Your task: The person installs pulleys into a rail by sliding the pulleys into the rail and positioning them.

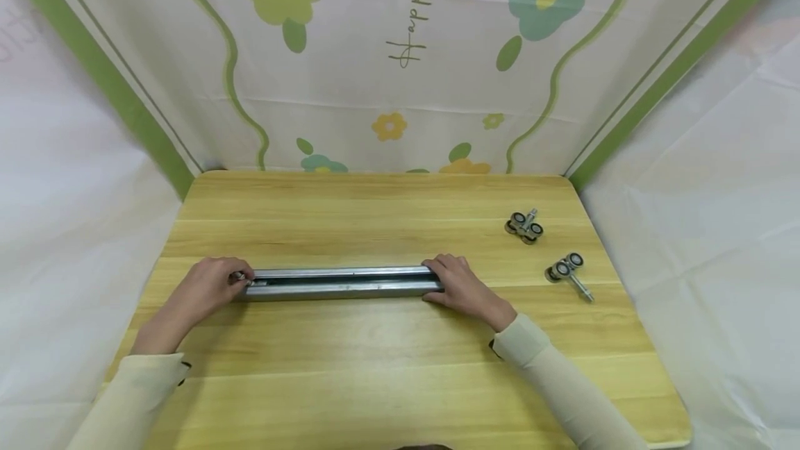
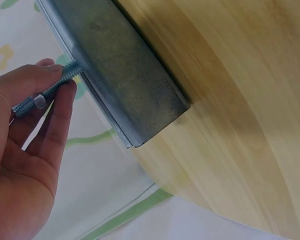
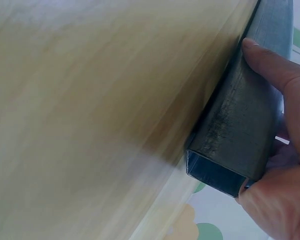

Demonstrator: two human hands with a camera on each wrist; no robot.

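Observation:
A long grey metal channel rail [image 1: 340,283] lies across the wooden table [image 1: 387,367], parallel to its front edge. My left hand [image 1: 209,285] is at the rail's left end and pinches a threaded bolt [image 2: 45,92] that sticks out of the rail's [image 2: 125,85] slot. My right hand [image 1: 459,285] grips the right end of the rail [image 3: 245,130], thumb [image 3: 270,62] lying along its side. The open end of the rail shows hollow in the right wrist view.
Two roller wheel assemblies with bolts lie at the table's right: one [image 1: 524,226] farther back, one [image 1: 567,272] nearer, right of my right hand. A flowered cloth backdrop [image 1: 400,54] hangs behind the table, with white sheets on both sides.

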